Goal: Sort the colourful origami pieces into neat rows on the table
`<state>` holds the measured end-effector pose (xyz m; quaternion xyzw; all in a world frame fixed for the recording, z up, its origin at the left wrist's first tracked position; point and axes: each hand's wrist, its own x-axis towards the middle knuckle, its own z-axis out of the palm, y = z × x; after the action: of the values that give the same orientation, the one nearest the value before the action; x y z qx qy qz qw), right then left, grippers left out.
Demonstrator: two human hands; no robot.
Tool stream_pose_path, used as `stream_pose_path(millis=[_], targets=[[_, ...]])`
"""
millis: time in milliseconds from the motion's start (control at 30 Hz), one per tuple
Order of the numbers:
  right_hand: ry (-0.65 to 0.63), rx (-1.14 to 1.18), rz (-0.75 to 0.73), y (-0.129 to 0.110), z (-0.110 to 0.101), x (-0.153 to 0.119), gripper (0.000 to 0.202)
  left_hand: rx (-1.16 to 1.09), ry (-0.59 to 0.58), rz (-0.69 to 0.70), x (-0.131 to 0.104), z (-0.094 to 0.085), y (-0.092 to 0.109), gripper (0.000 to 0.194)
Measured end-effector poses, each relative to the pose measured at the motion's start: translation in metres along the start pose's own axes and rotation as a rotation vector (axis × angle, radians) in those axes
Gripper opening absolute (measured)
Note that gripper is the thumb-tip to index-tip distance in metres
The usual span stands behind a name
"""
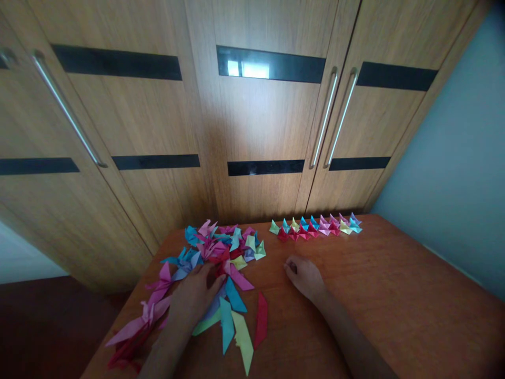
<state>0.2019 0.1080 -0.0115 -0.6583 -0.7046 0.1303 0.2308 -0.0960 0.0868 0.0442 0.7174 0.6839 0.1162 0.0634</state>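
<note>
My left hand [201,288] reaches into a pile of folded paper pieces [209,247] in pink, blue, red and green on the left of the table. Its thumb and fingers close around a red and pink piece [221,267] in the pile, partly hidden by the fingers. My right hand [303,275] rests on the table to the right of the pile, its fingers curled in, with nothing visible in them. Flat folded strips lie by my left hand: a red one [261,320], a yellow one [243,339] and blue ones [226,323].
Small folded paper boats [303,229] stand in two rows near the far edge of the brown table [374,300]. Pink paper cranes [145,318] lie at the left edge. Wooden cupboard doors [260,116] rise behind, with a wall [453,184] at the right.
</note>
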Motion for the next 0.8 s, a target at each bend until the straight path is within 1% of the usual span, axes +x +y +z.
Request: stream_pose_path(millis=[133, 333, 433, 600, 700, 800], targets=[[0.016, 0.008, -0.015, 0.002, 0.002, 0.0, 0.011, -0.003, -0.025, 0.015, 0.0, 0.002, 0.003, 0.042], [0.007, 0.018, 0.003, 0.003, 0.003, 0.001, 0.011, -0.005, -0.019, 0.04, -0.001, 0.005, 0.004, 0.05], [0.011, 0.017, 0.003, 0.003, 0.003, 0.001, 0.011, -0.005, -0.029, 0.072, -0.001, 0.008, 0.002, 0.044], [0.019, 0.017, -0.01, 0.003, 0.003, 0.001, 0.012, -0.02, -0.009, 0.097, 0.001, 0.01, -0.004, 0.035], [0.016, 0.015, -0.008, 0.003, 0.003, 0.001, 0.011, -0.01, 0.005, 0.074, 0.001, 0.01, -0.005, 0.035], [0.007, 0.009, -0.001, 0.002, 0.002, 0.001, 0.011, 0.035, -0.009, 0.008, 0.002, 0.008, -0.005, 0.038]])
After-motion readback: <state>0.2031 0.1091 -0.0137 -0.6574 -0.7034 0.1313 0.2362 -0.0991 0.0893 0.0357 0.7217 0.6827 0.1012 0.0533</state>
